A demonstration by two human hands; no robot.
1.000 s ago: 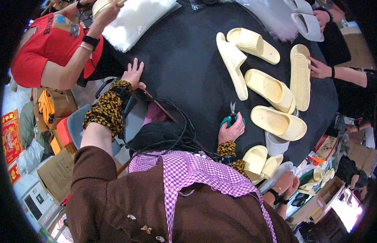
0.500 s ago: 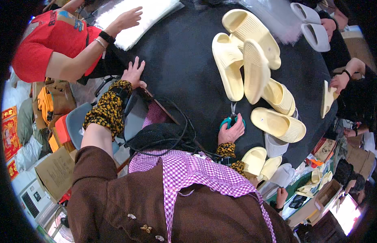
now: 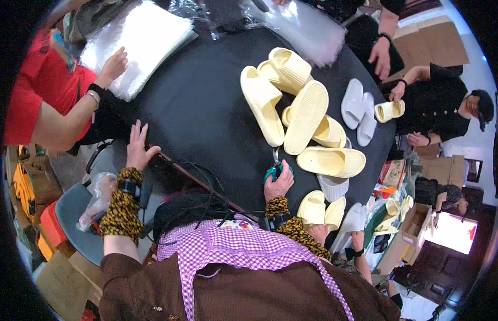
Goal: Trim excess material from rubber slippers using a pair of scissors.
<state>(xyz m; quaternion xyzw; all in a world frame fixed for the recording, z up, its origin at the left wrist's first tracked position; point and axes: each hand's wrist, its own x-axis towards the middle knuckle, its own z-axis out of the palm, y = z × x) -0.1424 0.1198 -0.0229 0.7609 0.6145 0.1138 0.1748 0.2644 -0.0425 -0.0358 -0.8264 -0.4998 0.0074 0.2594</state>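
Note:
My right hand [image 3: 279,186] is closed around the teal handles of a small pair of scissors [image 3: 271,172]; the blades point away from me at the pile of slippers. Just beyond the tips lie a pale yellow slide slipper [image 3: 265,115] and another turned sole-up [image 3: 307,119]. To the right of the hand, one more yellow slide [image 3: 332,161] rests on its side over a grey slipper [image 3: 333,188]. My left hand [image 3: 135,147] holds nothing, fingers spread, at the near left edge of the black table [image 3: 190,112].
On the far left, a person in red [image 3: 51,101] has a hand by a stack of clear plastic bags [image 3: 139,48]. More plastic bags [image 3: 308,32] lie at the back. Two grey slides [image 3: 359,111] sit at the right, near a co-worker's hand holding a yellow slide [image 3: 389,111].
The view has turned, shifting the scene left. The grey slides another person held at the far right now lie on the table. My right hand still holds the scissors; my left stays spread.

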